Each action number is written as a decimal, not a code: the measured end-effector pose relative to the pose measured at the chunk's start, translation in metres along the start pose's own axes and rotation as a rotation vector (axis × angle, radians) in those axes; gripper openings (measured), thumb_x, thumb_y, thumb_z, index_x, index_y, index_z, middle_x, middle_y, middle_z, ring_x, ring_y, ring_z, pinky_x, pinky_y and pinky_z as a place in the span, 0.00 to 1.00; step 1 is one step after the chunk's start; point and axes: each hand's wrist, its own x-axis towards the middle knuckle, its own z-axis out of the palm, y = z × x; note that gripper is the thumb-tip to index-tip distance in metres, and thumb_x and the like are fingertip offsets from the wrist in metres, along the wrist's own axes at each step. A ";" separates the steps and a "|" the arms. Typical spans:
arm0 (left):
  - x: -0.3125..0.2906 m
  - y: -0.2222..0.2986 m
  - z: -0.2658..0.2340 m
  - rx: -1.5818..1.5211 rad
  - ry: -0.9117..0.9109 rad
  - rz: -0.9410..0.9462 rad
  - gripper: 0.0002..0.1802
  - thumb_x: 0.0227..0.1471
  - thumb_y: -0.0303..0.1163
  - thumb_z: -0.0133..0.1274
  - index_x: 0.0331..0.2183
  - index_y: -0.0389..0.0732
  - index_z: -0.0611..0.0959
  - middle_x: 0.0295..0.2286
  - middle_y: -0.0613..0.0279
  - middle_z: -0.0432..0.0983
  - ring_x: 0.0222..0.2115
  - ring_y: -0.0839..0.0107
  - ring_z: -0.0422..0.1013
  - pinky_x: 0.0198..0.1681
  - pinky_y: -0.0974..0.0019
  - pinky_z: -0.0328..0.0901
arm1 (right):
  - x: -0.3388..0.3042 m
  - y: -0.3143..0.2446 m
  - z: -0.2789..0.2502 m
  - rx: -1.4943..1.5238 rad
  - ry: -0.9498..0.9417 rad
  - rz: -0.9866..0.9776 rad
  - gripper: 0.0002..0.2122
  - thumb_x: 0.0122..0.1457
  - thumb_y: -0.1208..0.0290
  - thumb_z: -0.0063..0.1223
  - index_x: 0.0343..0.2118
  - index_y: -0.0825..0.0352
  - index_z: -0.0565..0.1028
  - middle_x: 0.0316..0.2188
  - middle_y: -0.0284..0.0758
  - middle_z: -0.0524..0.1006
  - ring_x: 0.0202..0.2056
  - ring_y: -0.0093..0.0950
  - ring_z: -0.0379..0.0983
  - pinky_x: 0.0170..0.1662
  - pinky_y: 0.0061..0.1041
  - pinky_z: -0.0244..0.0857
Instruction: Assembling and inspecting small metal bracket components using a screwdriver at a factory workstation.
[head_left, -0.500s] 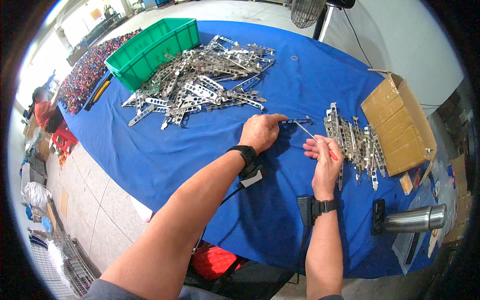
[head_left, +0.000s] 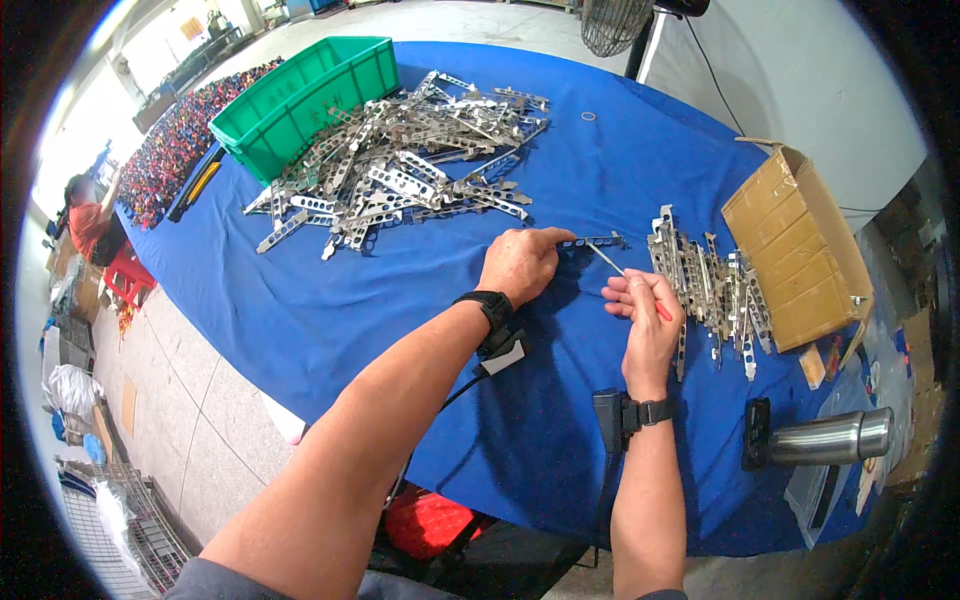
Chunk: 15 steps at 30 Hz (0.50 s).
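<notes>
Tan cardboard box (head_left: 800,250), probably open, far right

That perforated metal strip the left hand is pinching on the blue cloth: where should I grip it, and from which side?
Grip the metal strip at its left end, where the left hand already pinches it, coming from the left. It lies flat, pointing right, and the right hand brings a thin tool to the free right end, so that end should probably stay clear.

Blue-covered table (head_left: 330,310), perforated metal strips (head_left: 400,165), green bin (head_left: 300,95), cardboard box (head_left: 800,250), steel flask (head_left: 830,437)

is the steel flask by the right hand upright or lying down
Lying down: the steel flask rests on its side on the blue table.
</notes>
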 end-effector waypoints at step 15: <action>0.001 -0.001 0.001 -0.008 -0.007 -0.017 0.19 0.49 0.27 0.47 0.42 0.50 0.86 0.32 0.49 0.81 0.35 0.51 0.77 0.42 0.52 0.71 | 0.000 0.000 -0.001 -0.001 -0.009 -0.002 0.11 0.67 0.69 0.45 0.37 0.72 0.76 0.31 0.41 0.80 0.32 0.28 0.79 0.33 0.23 0.72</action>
